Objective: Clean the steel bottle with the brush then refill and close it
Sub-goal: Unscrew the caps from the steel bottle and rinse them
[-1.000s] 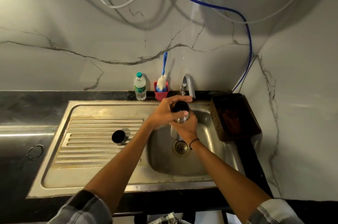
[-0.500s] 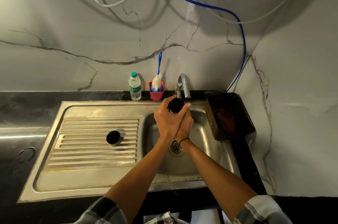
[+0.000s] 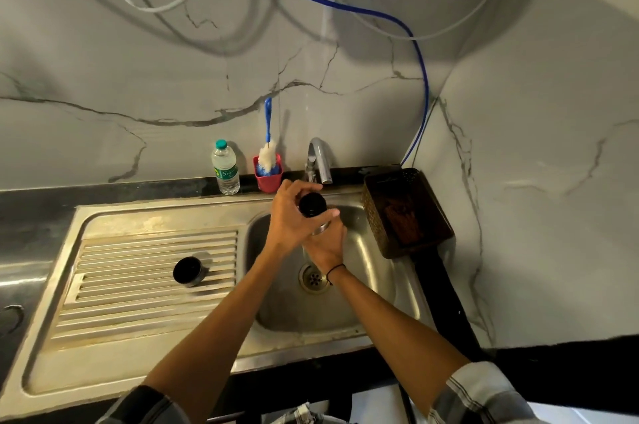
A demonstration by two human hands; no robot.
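Both hands hold the steel bottle [image 3: 316, 216] over the sink [image 3: 377, 288] basin, just below the tap [image 3: 320, 160]. The left hand [image 3: 292, 216] curls round its dark top; the right hand [image 3: 326, 245] wraps the body from below. A black cap [image 3: 187, 271] lies on the drainboard. The brush [image 3: 268, 147] stands in a red cup [image 3: 268, 178], beside a plastic bottle [image 3: 225, 167] of water. A brown basket [image 3: 406, 212] sits at the sink's right

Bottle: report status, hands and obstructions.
Left hand and right hand both grip the bottle over the sink. Mouth open; cap on drainboard. Brush untouched. Nothing blocking.
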